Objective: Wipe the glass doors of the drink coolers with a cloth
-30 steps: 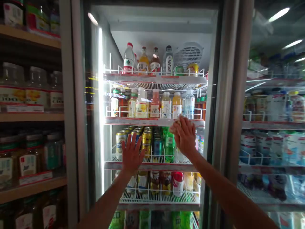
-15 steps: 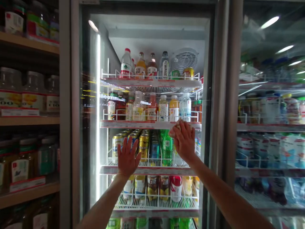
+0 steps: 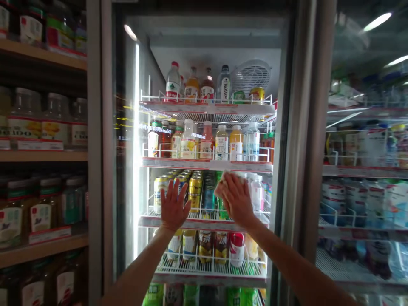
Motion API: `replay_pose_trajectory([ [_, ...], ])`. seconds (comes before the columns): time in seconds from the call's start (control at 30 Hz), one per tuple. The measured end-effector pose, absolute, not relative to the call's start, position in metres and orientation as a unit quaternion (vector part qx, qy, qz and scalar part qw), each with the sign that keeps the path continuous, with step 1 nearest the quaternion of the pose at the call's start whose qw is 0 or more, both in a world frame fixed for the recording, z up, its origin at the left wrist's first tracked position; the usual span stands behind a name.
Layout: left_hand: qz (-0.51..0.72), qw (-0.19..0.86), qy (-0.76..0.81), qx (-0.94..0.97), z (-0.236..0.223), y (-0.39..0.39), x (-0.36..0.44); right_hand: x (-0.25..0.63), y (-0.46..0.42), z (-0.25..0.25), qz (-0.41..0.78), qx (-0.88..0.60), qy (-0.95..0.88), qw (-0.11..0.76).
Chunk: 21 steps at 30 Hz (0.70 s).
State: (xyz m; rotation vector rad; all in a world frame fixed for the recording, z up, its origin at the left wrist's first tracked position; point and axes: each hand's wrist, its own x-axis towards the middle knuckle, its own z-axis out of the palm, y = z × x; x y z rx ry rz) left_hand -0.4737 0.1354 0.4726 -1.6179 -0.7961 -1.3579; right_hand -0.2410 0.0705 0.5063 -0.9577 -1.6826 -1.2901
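Note:
A glass door (image 3: 204, 55) stands in front of a lit drinks fridge. My left hand (image 3: 174, 208) is spread against the glass, fingers up and apart, in front of the gold and blue cans (image 3: 195, 191). To its right, my right hand (image 3: 236, 199) presses a pale, crumpled cloth (image 3: 220, 187) to the glass. That hand partly covers the green bottle behind the pane, and its palm side is hidden.
Wire-fronted shelves (image 3: 208, 164) behind the glass carry bottles and cans. On the left, wooden shelves (image 3: 44, 156) hold jars. A metal door frame (image 3: 314, 127) separates this fridge from another glass-fronted one with bottles (image 3: 333, 199).
My right hand has slid left and slightly down across the glass with the cloth. The left hand stays on the pane. The whole view has shifted a little.

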Motion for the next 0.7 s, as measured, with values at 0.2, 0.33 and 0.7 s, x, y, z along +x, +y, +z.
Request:
replay_pose_trajectory([
  [0.2, -0.538, 0.431, -0.321, -0.65, 0.471, 0.137, -0.474, -0.24, 0.075, 0.523, -0.533, -0.365, -0.645, 0.409],
  [0.33, -0.543, 0.424, -0.316, -0.653, 0.47, 0.132, -0.475, -0.242, 0.078, 0.551, -0.528, -0.413, -0.555, 0.493],
  [0.7, -0.583, 0.406, -0.34, -0.616, 0.564, 0.146, -0.511, -0.231, 0.088, 0.583, -0.526, -0.448, -0.435, 0.577],
])
